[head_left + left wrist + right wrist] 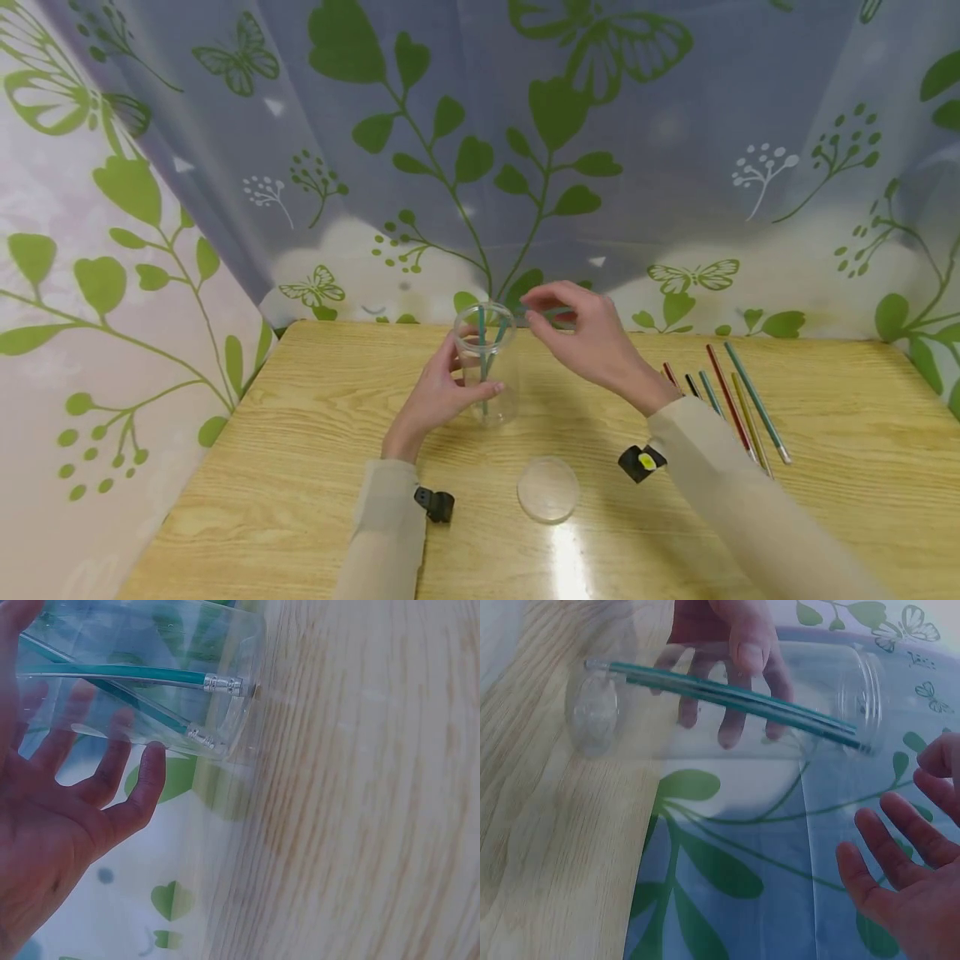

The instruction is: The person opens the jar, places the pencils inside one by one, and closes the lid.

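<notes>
A clear plastic jar (504,379) stands upright and uncapped on the table, with two teal pencils (727,697) leaning inside it. Their silver ferrules (223,684) are at the bottom of the jar. My left hand (442,387) grips the jar from the left side, thumb across the front and fingers behind. Just right of the jar's rim is my right hand (581,333), its fingers loosely bent. In the right wrist view this right hand (911,862) shows nothing held, though part of it is cut off by the frame edge.
A round clear lid (548,490) lies on the wooden table (285,500) in front of the jar. Several coloured pencils (731,400) lie at the right, partly hidden by my right sleeve (742,492). A patterned curtain (465,225) hangs behind the table's back edge.
</notes>
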Demonstrator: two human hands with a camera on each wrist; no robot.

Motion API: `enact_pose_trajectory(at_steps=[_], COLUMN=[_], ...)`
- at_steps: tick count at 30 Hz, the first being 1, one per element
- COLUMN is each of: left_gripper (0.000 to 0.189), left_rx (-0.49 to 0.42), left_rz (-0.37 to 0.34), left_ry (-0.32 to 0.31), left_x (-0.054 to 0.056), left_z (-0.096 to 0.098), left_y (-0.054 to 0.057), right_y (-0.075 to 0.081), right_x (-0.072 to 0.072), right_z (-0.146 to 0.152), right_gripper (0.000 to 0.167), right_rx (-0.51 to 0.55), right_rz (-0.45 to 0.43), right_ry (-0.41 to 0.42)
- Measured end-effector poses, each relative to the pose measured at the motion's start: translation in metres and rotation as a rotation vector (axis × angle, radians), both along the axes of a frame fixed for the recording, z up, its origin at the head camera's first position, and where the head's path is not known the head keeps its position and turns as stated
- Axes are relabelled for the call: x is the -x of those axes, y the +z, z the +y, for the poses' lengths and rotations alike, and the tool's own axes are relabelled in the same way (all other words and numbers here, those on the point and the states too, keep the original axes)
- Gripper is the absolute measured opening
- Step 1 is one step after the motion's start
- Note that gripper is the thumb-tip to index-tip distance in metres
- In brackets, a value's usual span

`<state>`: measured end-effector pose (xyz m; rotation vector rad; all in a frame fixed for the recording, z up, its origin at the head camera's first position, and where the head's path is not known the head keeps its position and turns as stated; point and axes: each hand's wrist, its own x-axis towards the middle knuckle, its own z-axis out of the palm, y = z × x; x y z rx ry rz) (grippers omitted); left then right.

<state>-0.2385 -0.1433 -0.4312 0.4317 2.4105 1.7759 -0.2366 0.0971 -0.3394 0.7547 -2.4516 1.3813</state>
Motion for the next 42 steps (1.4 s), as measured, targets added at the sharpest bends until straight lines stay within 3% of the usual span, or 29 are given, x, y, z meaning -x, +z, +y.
enact_pose_trajectory(at_steps=[29,42], left_gripper=[0.081,0.08], left_rx=[0.031,0.022], left_rz=[-0.004,-0.001], left_ry=[0.02,0.022], left_x=[-0.002,-0.001], left_z=[-0.001,-0.001], left_y=[0.0,-0.001], right_y=[-0.046,-0.067], right_x=[-0.031,-0.039], right_z=[0.113,0.155], right_gripper=[0.037,0.035], right_rx=[-0.155,-0.186], right_rz=[-0.1,-0.078], right_ry=[-0.276,-0.366])
